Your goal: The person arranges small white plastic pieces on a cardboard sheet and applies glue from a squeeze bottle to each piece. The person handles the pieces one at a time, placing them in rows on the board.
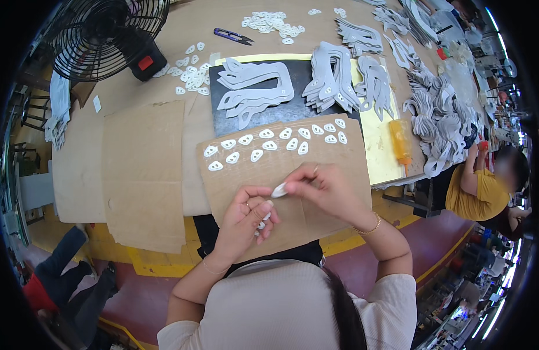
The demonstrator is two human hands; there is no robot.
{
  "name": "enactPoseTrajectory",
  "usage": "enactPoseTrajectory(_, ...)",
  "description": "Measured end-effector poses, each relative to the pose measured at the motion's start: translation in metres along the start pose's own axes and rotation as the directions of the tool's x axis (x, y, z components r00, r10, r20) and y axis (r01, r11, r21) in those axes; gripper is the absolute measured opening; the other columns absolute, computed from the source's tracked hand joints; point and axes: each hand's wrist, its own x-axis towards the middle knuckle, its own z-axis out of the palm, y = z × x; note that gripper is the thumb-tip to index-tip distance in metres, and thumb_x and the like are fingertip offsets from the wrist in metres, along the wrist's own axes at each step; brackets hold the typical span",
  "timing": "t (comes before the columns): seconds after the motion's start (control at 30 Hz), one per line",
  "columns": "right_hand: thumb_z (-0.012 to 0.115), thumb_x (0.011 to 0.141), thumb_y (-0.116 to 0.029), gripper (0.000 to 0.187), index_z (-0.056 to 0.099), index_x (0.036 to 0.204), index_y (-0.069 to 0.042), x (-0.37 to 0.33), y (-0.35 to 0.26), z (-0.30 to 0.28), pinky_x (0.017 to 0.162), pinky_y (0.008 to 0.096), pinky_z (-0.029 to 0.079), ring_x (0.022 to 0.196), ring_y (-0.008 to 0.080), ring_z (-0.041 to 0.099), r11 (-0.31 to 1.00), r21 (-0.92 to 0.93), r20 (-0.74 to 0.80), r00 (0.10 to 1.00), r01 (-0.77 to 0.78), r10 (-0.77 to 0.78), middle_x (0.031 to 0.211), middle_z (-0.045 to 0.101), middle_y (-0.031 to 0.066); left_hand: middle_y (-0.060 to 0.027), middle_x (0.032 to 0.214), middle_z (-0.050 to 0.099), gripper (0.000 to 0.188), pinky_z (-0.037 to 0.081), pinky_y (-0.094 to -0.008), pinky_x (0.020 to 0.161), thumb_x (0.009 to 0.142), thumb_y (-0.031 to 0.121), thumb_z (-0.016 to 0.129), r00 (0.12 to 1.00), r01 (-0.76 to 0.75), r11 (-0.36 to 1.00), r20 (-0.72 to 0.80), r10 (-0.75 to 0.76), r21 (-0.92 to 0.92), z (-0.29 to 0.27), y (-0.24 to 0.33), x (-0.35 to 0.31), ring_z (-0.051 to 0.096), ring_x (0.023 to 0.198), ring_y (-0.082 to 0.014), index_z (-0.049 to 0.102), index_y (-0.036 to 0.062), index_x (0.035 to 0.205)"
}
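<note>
My right hand (321, 188) pinches a small white rounded piece (279, 191) between thumb and fingertips, over a brown cardboard sheet (343, 166). Close beside it, my left hand (246, 220) is curled around several more white pieces (261, 224), partly hidden by the fingers. The left index fingertip reaches toward the piece in my right hand; I cannot tell whether it touches. Across the cardboard's far part lie two uneven rows of flat white pieces (269, 145), each rounded and three-cornered with two dark holes.
Beyond the cardboard, stacked grey cut shapes (255, 87) lie on a black board (223, 119). A yellow glue bottle (401, 142) sits right, thread snips (233, 36) at the back. A fan (106, 38) stands far left. A person in yellow (476, 195) sits at right.
</note>
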Motion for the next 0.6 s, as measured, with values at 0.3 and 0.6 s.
enactPoseTrajectory(0.3,0.062,0.093,-0.02,0.019,0.065,0.092,-0.001,-0.009,0.01,-0.02,0.055,0.0219,0.041,0.06,0.0047,0.048,0.999,0.03,-0.103,0.994,-0.043,0.046,0.069,0.058,-0.0022,-0.0107,0.083,0.063,0.023,0.037,-0.0199,0.04,0.096,0.018,0.058,0.998,0.068,0.989,-0.007,-0.07,-0.133,0.01,0.003,0.012,0.049,0.051,-0.0084,0.055,-0.0004,0.11)
enactPoseTrajectory(0.6,0.07,0.085,-0.017,0.016,0.068,0.087,-0.001,0.008,0.011,-0.047,0.059,0.0303,0.046,0.062,0.017,0.059,0.938,-0.342,-0.294,0.954,-0.05,-0.057,0.074,0.065,0.0092,-0.0073,0.081,0.065,0.02,0.039,-0.0192,0.044,0.093,0.016,0.063,0.996,0.082,0.995,-0.027,-0.081,0.053,0.002,0.004,0.01,0.049,0.055,-0.005,0.064,-0.0019,0.101)
